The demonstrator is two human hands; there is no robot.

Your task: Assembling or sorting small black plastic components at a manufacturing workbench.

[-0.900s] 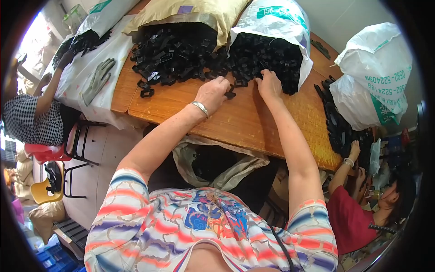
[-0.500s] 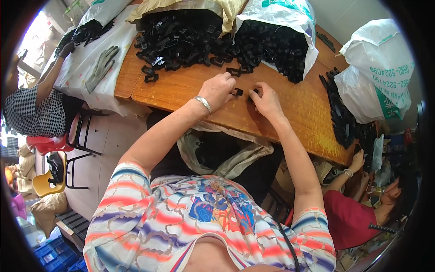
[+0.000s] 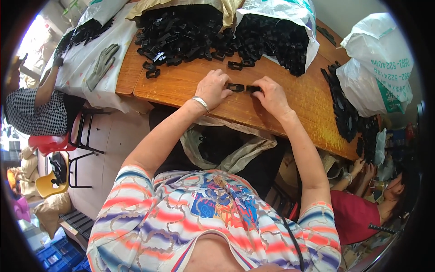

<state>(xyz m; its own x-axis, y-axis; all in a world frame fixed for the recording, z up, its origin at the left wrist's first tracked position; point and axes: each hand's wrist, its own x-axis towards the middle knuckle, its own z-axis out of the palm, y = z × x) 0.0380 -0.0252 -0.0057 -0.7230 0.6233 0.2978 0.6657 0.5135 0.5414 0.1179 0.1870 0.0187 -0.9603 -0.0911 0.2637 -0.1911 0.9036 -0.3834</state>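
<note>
Over the wooden table, my left hand pinches a small black plastic frame-shaped part by its left end. A second small black plastic part, mostly covered by the fingers, is gripped in my right hand. The two parts face each other end to end, with at most a narrow gap between them. Just beyond lies a loose black part, in front of a big pile of similar black parts. Another pile spills out to its right.
A tan sack and a white sack stand behind the piles. An open sack hangs below the table edge by my lap. Black strips and a white bag lie rightward. Co-workers sit at both sides; a grey glove rests leftward.
My hands have turned so the two parts line up end to end and sit closer together. More of the left part shows beyond my fingers.
</note>
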